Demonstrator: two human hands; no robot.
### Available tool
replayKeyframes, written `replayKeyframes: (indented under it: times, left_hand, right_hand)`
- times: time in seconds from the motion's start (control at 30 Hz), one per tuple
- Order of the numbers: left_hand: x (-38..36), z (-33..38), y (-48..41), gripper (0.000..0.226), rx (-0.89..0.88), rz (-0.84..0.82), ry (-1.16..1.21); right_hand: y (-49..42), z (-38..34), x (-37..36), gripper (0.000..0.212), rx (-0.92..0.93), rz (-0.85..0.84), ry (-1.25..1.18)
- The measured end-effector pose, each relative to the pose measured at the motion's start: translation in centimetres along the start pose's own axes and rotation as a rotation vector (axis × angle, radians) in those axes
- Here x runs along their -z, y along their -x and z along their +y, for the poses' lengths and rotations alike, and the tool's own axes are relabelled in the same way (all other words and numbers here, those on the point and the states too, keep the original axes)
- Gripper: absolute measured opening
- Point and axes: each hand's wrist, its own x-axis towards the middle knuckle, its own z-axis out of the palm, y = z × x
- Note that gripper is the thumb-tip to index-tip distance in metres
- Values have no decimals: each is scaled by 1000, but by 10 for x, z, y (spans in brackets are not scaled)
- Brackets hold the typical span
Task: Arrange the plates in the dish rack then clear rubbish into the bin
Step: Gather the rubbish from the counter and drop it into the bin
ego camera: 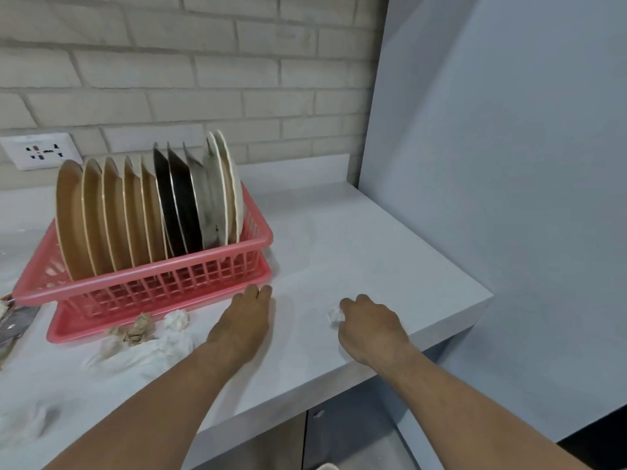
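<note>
We see a pale grey tabletop [356, 239] running from the brick wall at the far side to a near edge above cabinet doors. On its left half stands a pink dish rack [190, 266] set in a matching drip tray. The plates [135, 212] stand upright on edge in it in one row: five tan ones at the left, two black ones in the middle, and pale ones at the right end. Near the tray lies a loose heap of white tissue [142, 354], with a crumpled brown paper scrap [137, 330] and a white tissue ball [176, 319] just beside the tray's near rim. The left hand [242, 322] lies flat on the tabletop, fingers straight, its grip open, fingertips by the tray's near right corner. The right hand [371, 325], further right, curls its grip around a small white paper wad [335, 315] on the tabletop.
</note>
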Motion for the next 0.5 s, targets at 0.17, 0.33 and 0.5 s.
replayKeyframes:
  times: [0.17,0.33,0.5]
  left_hand:
    - [-18,5,9,20,124,84,36]
    - [-15,13,23,15,86,190,-10]
    - [-12,26,40,7,16,247,65]
  right_hand:
    - [2,24,-22,48,68,-5,-39]
    - [-5,35,-28,62,153,-22,-106]
    - [-5,40,-23,51,106,37,-598]
